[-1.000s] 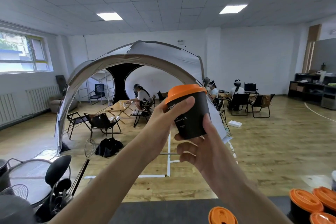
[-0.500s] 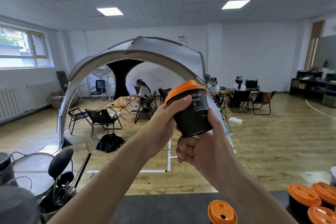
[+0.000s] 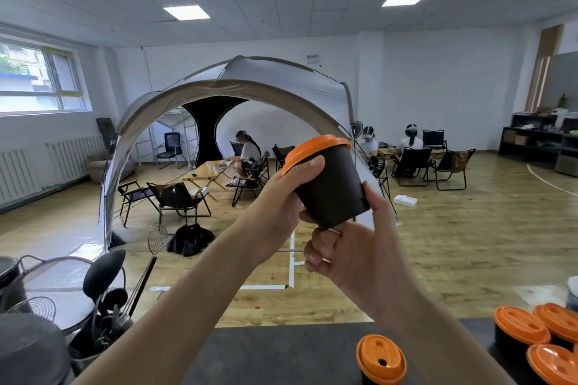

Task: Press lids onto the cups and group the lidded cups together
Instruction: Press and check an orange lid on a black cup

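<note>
The cup (image 3: 331, 187) has tipped further leftward, held in the air, right hand (image 3: 353, 247) gripping its base, left hand (image 3: 281, 206) clasping its top with thumb on the orange lid (image 3: 312, 150); it looks capped, yet to join the lidded cups (image 3: 520, 327) on the table (image 3: 281, 353).

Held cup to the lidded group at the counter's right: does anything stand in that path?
Nothing visible does. The left hand and right hand hold the cup, lid on, in the air. A lone lidded cup stands left of the lidded group, beside the path rather than in it.
</note>
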`<state>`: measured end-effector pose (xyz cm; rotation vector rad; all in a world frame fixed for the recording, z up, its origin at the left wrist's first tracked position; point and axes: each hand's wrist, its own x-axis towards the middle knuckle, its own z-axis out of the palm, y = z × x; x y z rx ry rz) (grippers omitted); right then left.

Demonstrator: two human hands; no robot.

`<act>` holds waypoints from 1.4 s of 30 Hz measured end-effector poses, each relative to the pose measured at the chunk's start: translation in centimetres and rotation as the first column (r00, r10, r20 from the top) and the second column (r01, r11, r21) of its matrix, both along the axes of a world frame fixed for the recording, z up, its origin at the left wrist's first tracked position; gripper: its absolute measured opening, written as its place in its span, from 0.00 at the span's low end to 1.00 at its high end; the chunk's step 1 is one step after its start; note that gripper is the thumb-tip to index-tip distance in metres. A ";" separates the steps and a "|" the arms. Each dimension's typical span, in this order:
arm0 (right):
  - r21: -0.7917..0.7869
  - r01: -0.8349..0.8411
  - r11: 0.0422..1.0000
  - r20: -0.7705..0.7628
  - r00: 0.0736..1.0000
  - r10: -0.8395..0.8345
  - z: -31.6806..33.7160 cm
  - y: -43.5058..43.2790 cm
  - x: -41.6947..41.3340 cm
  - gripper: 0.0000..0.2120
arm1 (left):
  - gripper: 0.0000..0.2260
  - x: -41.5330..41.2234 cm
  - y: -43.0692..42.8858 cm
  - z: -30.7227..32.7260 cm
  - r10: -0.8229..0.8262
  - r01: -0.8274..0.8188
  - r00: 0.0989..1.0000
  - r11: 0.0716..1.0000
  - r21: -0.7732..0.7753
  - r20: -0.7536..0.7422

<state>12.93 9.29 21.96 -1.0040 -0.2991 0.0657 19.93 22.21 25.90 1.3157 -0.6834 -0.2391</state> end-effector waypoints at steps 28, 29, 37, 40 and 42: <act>-0.071 0.154 0.985 0.035 0.988 -0.152 -0.2 0.0 0.9 0.36 | 0.27 0.5 0.2 -0.4 -0.005 0.004 1.000 0.998 0.064 0.016; -0.061 0.124 0.990 0.018 0.992 -0.123 -0.2 0.0 0.9 0.37 | 0.27 0.6 0.2 -0.5 -0.013 0.013 1.000 0.999 0.044 0.008; -0.014 0.153 0.988 0.055 0.987 -0.152 -1.0 -0.3 1.2 0.36 | 0.29 0.2 0.3 -0.5 -0.004 0.002 1.000 0.997 0.080 0.018; -0.076 0.141 0.987 0.043 0.990 -0.138 -1.1 -0.7 1.3 0.35 | 0.24 0.1 0.2 -0.7 -0.009 0.007 1.000 0.994 0.106 0.014; -0.078 0.079 0.994 0.007 0.997 -0.079 -1.4 -1.2 1.2 0.37 | 0.18 0.1 0.2 -1.0 -0.017 0.018 1.000 0.994 0.110 -0.011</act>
